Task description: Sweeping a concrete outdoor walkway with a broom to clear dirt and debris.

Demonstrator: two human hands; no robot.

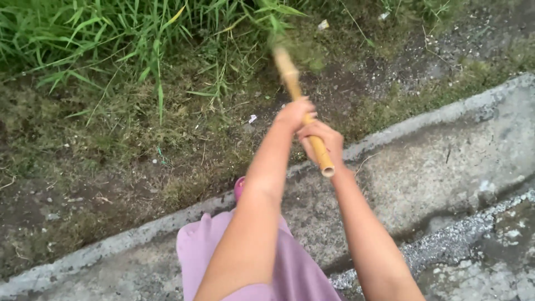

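Both my hands grip a yellow bamboo pole (290, 75) that slants up and away toward the grass. My left hand (294, 114) holds it higher up. Just below, my right hand (323, 142) wraps it near the cut end (327, 170), which points back at me. The pole's far end is blurred and hidden in the tall green grass (128, 33). Below my arms I see my lilac garment (290, 267) and a pink shoe tip (239, 187).
I stand on a grey concrete curb (423, 167) that runs diagonally across the view. Beyond it lies bare soil with short weeds and bits of white litter (252, 118). Rough broken asphalt (485, 251) lies at the lower right.
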